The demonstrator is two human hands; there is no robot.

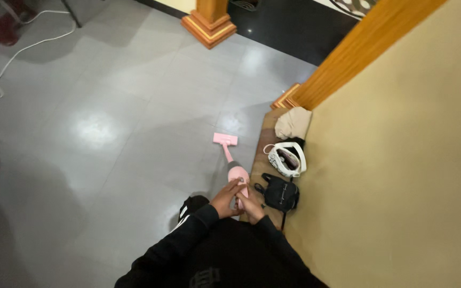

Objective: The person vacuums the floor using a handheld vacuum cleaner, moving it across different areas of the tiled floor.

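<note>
Both hands on pink stick vacuum (232,160) handle: left hand (227,198) fingers wrapped round grip, right hand (249,207) curled just below. Vacuum head on grey floor (108,133), just left of black bag (280,193). Step: gripping, seemingly mid-sweep. Next push needs firm hold, head flat.

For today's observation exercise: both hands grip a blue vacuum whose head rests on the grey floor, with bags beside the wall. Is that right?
Not quite: the vacuum is pink, not blue, as the head view shows. Both the left hand and right hand grip it, its head on the grey floor, bags beside the wall.

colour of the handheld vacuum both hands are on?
Pink, body and floor head alike; the vacuum shows in the head view, its one camera.
</note>
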